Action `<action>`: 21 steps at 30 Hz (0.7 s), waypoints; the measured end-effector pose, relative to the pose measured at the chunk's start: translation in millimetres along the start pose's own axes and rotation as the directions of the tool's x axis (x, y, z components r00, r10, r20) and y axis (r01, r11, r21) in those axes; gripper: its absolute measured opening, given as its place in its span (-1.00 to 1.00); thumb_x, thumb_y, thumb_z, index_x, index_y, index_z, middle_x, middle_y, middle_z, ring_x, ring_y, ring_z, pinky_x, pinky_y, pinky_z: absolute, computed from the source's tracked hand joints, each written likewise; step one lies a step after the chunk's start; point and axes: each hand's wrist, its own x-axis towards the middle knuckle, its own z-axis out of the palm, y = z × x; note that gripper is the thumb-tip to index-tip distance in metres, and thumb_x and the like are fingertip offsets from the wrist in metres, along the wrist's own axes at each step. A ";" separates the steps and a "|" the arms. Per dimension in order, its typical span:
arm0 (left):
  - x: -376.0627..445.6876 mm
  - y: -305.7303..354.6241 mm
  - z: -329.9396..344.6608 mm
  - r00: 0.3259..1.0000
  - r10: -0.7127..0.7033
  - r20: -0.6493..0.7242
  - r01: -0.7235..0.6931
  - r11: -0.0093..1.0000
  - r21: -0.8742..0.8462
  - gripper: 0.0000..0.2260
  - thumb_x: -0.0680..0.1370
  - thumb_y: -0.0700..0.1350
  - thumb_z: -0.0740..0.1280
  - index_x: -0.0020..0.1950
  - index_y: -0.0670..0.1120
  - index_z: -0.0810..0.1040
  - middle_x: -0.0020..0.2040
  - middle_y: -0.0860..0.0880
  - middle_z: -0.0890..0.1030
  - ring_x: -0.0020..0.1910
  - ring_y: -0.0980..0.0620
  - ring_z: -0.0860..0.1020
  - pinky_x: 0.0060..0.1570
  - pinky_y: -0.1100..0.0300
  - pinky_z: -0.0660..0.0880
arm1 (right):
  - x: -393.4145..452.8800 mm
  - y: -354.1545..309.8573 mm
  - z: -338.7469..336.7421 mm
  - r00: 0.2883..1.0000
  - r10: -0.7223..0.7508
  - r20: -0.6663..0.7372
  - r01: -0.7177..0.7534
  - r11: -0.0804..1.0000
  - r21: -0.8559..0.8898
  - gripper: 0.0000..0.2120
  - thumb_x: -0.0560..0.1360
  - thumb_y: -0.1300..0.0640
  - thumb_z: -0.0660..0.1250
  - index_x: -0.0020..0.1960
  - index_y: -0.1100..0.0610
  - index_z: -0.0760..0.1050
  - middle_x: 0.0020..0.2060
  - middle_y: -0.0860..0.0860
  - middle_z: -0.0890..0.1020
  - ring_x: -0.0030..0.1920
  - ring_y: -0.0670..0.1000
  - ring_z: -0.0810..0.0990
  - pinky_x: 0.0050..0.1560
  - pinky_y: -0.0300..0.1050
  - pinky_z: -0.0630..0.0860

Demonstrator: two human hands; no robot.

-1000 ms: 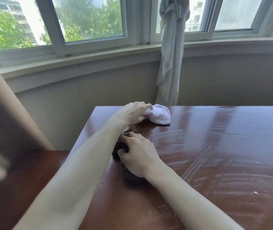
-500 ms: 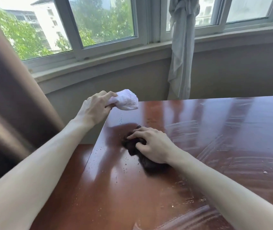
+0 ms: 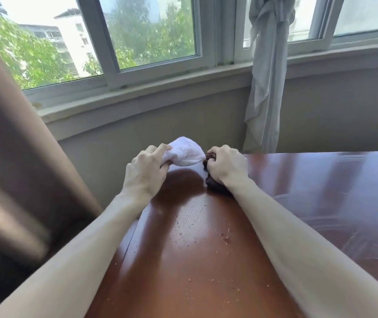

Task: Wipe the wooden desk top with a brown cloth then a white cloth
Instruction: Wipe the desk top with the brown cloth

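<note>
The glossy reddish wooden desk top [image 3: 206, 260] fills the lower part of the head view, with water drops and crumbs on it. My left hand [image 3: 145, 171] holds a bunched white cloth [image 3: 184, 151] lifted just above the desk's far left corner. My right hand [image 3: 226, 166] grips a dark brown cloth [image 3: 213, 183] and presses it on the desk at that same corner. Most of the brown cloth is hidden under the hand. The two cloths almost touch.
A brown curtain [image 3: 15, 168] hangs close on the left. A grey tied curtain [image 3: 266, 88] hangs behind the desk's far edge under the window sill [image 3: 160, 97]. Wipe streaks mark the desk's right side [image 3: 344, 214].
My right hand has slid the brown cloth away from me to the far left corner. My left hand lifted the white cloth off the desk and now holds it next to the brown one.
</note>
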 end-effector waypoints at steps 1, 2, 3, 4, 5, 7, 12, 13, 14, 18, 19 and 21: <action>2.2 -4.8 0.5 1.000 -0.004 -0.012 0.004 1.000 -0.001 -0.72 0.65 0.05 0.27 0.36 0.16 0.48 0.15 0.02 0.56 0.12 -0.16 0.55 -0.11 0.04 0.36 | 2.9 -7.2 5.2 0.994 -0.095 0.050 0.095 0.995 -0.001 -0.72 0.50 0.01 0.23 0.14 -0.11 0.61 0.12 0.01 0.62 0.16 0.18 0.57 0.06 0.02 0.48; 4.1 -7.8 0.2 1.000 -0.014 -0.022 0.014 1.000 -0.003 -0.72 0.64 0.07 0.26 0.36 0.16 0.48 0.15 0.01 0.57 0.11 -0.17 0.55 -0.11 0.03 0.37 | 2.6 -11.0 7.6 0.973 -0.200 0.117 0.198 0.980 0.029 -0.71 0.48 -0.01 0.22 0.13 -0.12 0.62 0.11 -0.05 0.64 0.12 0.14 0.59 0.06 0.00 0.51; 6.5 -9.8 -1.1 0.999 -0.031 -0.029 0.030 1.000 -0.003 -0.72 0.64 0.08 0.26 0.35 0.15 0.49 0.15 0.01 0.57 0.11 -0.19 0.56 -0.10 0.02 0.38 | 0.5 -12.3 6.4 0.940 -0.288 0.184 0.279 0.957 0.076 -0.68 0.46 -0.01 0.22 0.15 -0.18 0.62 0.10 -0.13 0.66 0.09 0.08 0.61 0.07 -0.03 0.53; 9.2 -10.7 -2.8 0.998 -0.051 -0.036 0.051 0.999 -0.005 -0.72 0.64 0.08 0.26 0.35 0.15 0.49 0.15 -0.01 0.57 0.11 -0.22 0.56 -0.10 0.02 0.37 | -0.2 -11.6 2.6 0.917 -0.335 0.215 0.311 0.940 0.138 -0.63 0.44 0.00 0.23 0.16 -0.28 0.60 0.07 -0.20 0.67 0.05 0.00 0.61 0.08 -0.06 0.53; 12.0 -11.5 -4.4 0.996 -0.074 -0.050 0.074 0.997 -0.010 -0.71 0.63 0.08 0.27 0.35 0.13 0.49 0.15 -0.03 0.57 0.10 -0.24 0.56 -0.11 0.02 0.36 | 3.2 -11.0 -0.4 0.923 -0.323 0.210 0.289 0.941 0.179 -0.60 0.42 0.02 0.23 0.16 -0.35 0.59 0.05 -0.22 0.68 0.04 -0.02 0.60 0.08 -0.09 0.53; 12.7 -12.9 -8.2 0.992 -0.110 -0.068 0.109 0.994 -0.010 -0.71 0.63 0.07 0.27 0.35 0.13 0.49 0.14 -0.06 0.58 0.09 -0.26 0.56 -0.11 0.01 0.35 | 15.6 -13.0 -1.5 0.979 -0.181 0.096 0.164 0.973 0.163 -0.64 0.45 0.04 0.26 0.14 -0.29 0.62 0.09 -0.12 0.69 0.10 0.08 0.62 0.03 -0.08 0.48; 9.4 -6.3 -15.2 0.995 -0.067 -0.068 0.065 0.997 -0.032 -0.72 0.62 0.07 0.27 0.34 0.16 0.49 0.12 -0.04 0.58 0.07 -0.26 0.56 -0.09 -0.04 0.42 | -5.9 -8.5 0.7 0.890 -0.406 0.207 0.368 0.909 0.197 -0.57 0.39 -0.02 0.19 0.11 -0.47 0.54 0.18 -0.26 0.65 0.20 -0.02 0.60 0.19 -0.05 0.53; 8.4 -4.2 -15.6 0.996 -0.063 -0.059 0.061 0.998 -0.028 -0.72 0.63 0.07 0.27 0.34 0.15 0.49 0.11 -0.04 0.58 0.07 -0.25 0.56 -0.10 -0.02 0.41 | -8.3 0.2 -5.4 0.892 -0.396 0.217 0.335 0.903 0.268 -0.55 0.37 -0.01 0.19 0.09 -0.49 0.54 0.15 -0.29 0.66 0.20 -0.06 0.61 0.24 -0.04 0.53; 5.9 -2.3 -16.3 0.997 -0.063 -0.046 0.062 0.998 -0.025 -0.72 0.63 0.07 0.27 0.35 0.16 0.49 0.10 -0.03 0.57 0.07 -0.24 0.56 -0.10 -0.01 0.40 | -4.2 8.7 -10.2 0.929 -0.325 0.177 0.258 0.912 0.320 -0.56 0.38 0.01 0.20 0.10 -0.46 0.57 0.12 -0.27 0.68 0.18 -0.06 0.62 0.25 -0.03 0.54; -6.8 1.9 -18.6 0.999 -0.027 -0.039 0.027 0.999 -0.018 -0.71 0.63 0.07 0.28 0.35 0.17 0.49 0.08 -0.01 0.57 0.04 -0.22 0.57 -0.13 0.00 0.40 | -0.1 16.1 -15.2 1.000 0.023 -0.019 -0.021 0.997 0.075 -0.63 0.48 0.04 0.24 0.20 -0.23 0.62 0.20 -0.04 0.64 0.23 0.13 0.58 0.18 0.01 0.50; -9.0 2.9 -18.5 0.999 -0.027 -0.036 0.026 0.999 -0.025 -0.71 0.63 0.07 0.28 0.35 0.17 0.49 0.07 -0.01 0.57 0.03 -0.22 0.57 -0.13 0.00 0.41 | -8.2 15.5 -15.6 0.995 -0.091 0.039 0.088 0.994 0.069 -0.63 0.46 0.03 0.24 0.19 -0.26 0.61 0.20 -0.09 0.64 0.22 0.09 0.58 0.19 0.02 0.52; -12.1 6.9 -18.0 1.000 -0.020 -0.016 0.019 0.999 -0.041 -0.71 0.63 0.06 0.28 0.36 0.17 0.49 0.07 -0.01 0.56 0.04 -0.22 0.57 -0.13 0.00 0.40 | -27.8 25.5 -16.8 0.931 -0.327 0.161 0.299 0.938 0.174 -0.59 0.39 -0.04 0.20 0.16 -0.34 0.59 0.17 -0.24 0.65 0.20 -0.03 0.60 0.23 0.04 0.53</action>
